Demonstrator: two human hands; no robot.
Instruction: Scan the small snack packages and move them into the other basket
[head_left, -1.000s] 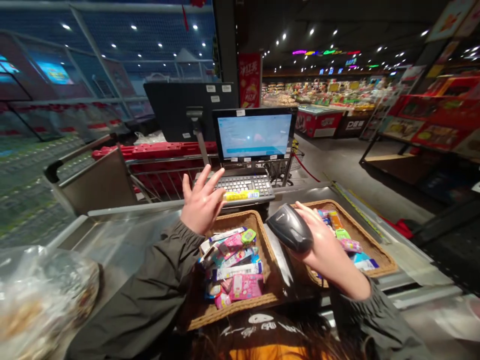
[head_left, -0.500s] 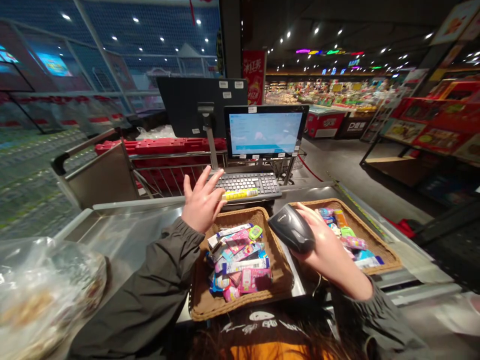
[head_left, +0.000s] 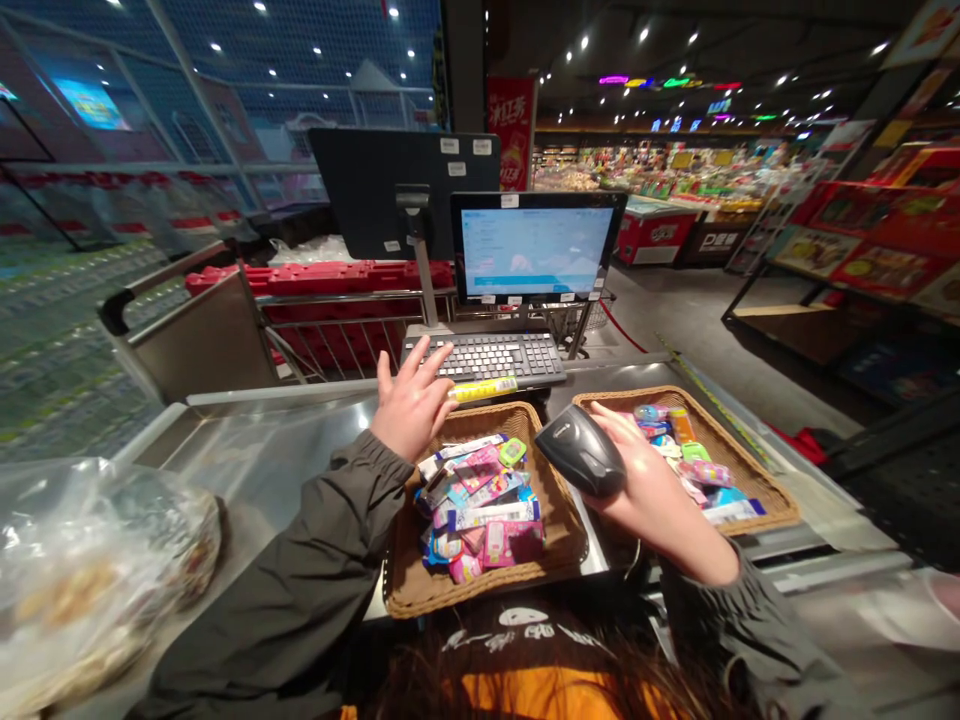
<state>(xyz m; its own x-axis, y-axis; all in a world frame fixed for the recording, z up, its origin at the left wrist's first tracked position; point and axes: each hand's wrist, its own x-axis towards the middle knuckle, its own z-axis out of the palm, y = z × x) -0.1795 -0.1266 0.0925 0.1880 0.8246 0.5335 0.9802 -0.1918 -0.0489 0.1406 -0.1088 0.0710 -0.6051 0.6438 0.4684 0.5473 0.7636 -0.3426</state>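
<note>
My left hand [head_left: 411, 408] is open, fingers spread over the left end of a black keyboard [head_left: 517, 357]. Whether the fingertips touch keys I cannot tell. A yellow tube-shaped packet [head_left: 484, 388] lies along the keyboard's front edge, near my thumb. In my right hand [head_left: 646, 482] is a black barcode scanner [head_left: 581, 450], its head pointing left above the gap between two wicker baskets. Small bright candy packets [head_left: 480, 510] fill much of the left basket [head_left: 420, 603]. More packets [head_left: 701, 465] lie in the right basket [head_left: 784, 508], partly hidden behind my right hand.
Behind the keyboard stand a lit screen [head_left: 536, 248] and a second monitor [head_left: 360, 190] seen from its back. A clear plastic bag with food [head_left: 90, 580] sits at the left on the metal counter [head_left: 277, 440]. A shopping cart [head_left: 337, 330] is beyond the counter.
My left hand has shifted slightly right relative to the view, its fingers now lower over the keys. The scanner remains in my right hand. The whole view has tilted slightly downward.
</note>
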